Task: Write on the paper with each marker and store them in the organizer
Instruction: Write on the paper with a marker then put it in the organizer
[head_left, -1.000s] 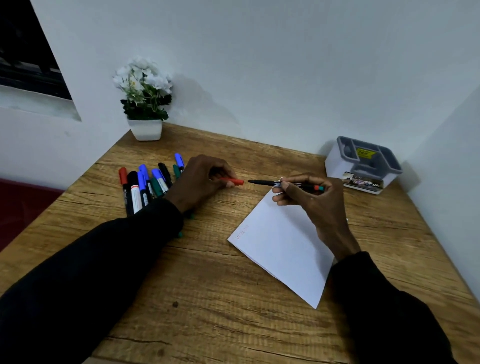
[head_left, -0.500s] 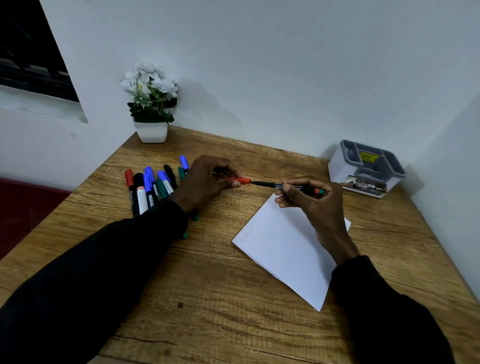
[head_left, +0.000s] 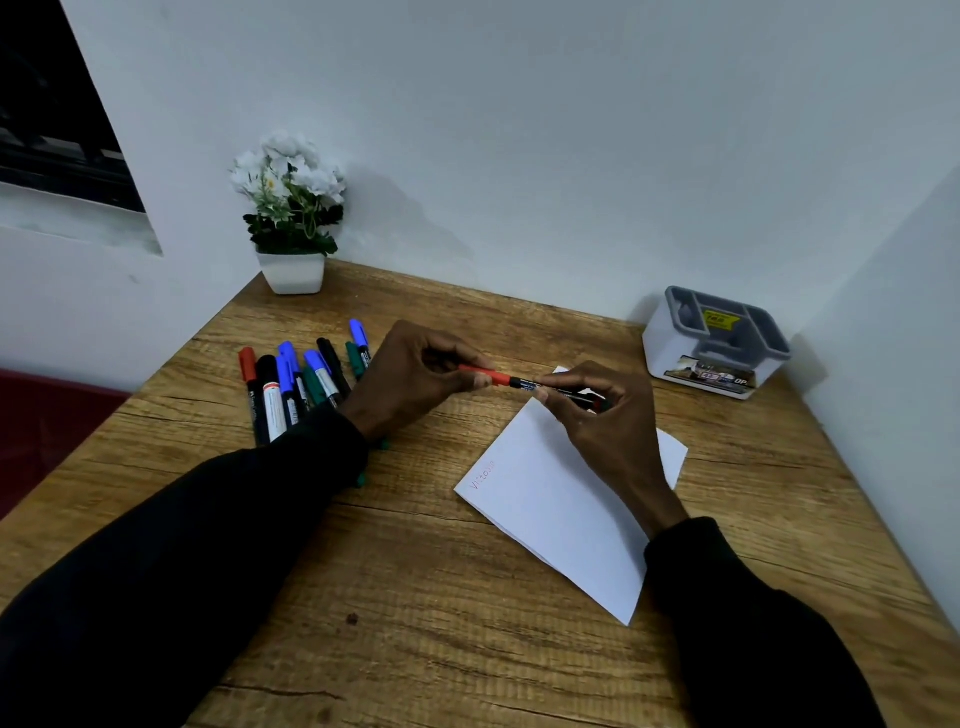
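The slim black marker lies level in the air between the two hands, just above the far corner of the paper. The left hand is curled, thumb and fingertips pinching the red cap, which meets the marker's left end; whether it is pushed fully home cannot be told. The right hand grasps the barrel, its fingers bent round the right part of it, and hovers over the sheet. The paper is white and lies at an angle on the wooden table, right of centre, one corner pointing near and another hidden under the right hand. A short word in faint red writing runs beside its left corner. The loose markers lie side by side on the left part of the table, just left of the left wrist, with red, black, blue and green caps pointing far; a green end shows from under the left sleeve. The organizer, white with a grey divided top, stands in the far right corner, well apart from the paper. A potted plant with white flowers stands in the far left corner against the wall.
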